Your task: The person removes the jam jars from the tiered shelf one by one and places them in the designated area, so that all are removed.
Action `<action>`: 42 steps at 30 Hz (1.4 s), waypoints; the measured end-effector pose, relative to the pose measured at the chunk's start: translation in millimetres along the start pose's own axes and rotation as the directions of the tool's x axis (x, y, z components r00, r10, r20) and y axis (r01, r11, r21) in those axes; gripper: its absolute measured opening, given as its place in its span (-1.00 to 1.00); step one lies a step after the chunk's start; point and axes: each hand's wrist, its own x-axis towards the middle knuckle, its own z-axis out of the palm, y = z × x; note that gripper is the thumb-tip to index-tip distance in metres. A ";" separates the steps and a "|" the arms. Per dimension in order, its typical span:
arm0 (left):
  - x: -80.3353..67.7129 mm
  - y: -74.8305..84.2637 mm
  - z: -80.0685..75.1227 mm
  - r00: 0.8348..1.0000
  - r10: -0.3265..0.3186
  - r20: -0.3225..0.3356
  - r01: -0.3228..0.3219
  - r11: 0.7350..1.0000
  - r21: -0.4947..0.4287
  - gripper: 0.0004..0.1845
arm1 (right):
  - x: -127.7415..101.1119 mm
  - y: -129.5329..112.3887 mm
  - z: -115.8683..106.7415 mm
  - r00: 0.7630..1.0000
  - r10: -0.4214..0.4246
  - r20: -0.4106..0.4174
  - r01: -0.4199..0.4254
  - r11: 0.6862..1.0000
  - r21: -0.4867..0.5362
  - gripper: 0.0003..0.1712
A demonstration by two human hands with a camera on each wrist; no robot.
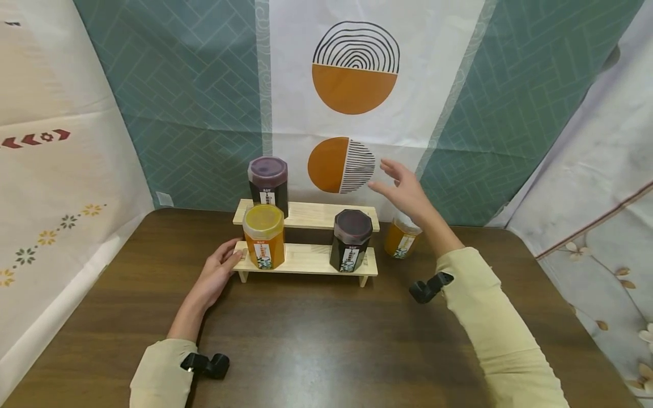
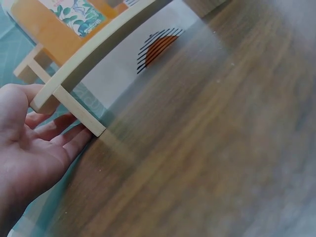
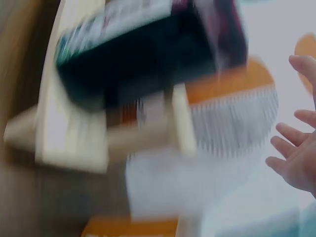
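Observation:
A two-step wooden stand [image 1: 306,259] sits on the brown table [image 1: 316,340]. A dark jar [image 1: 268,184] stands on its upper step. On the lower step are an orange jar [image 1: 263,236] and a second dark jar [image 1: 350,240]. Another orange jar [image 1: 401,239] stands on the table right of the stand, partly hidden by my right wrist. My left hand [image 1: 220,271] rests with relaxed fingers against the stand's left end [image 2: 47,101]. My right hand [image 1: 403,190] hovers open in the air above the right orange jar, holding nothing. The right wrist view is blurred; fingers [image 3: 296,153] look spread.
Patterned cloth backdrops [image 1: 352,85] close in the table at the back and on both sides. Bare brown tabletop lies between the stand and the near edge. Small black wrist cameras [image 1: 206,364] sit on both sleeves.

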 end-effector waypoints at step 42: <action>-0.9 1.2 -0.9 0.999 -0.019 -0.025 0.018 0.998 -0.054 -0.45 | 65.8 -84.2 120.5 0.957 -0.131 0.257 0.058 0.960 0.274 -0.23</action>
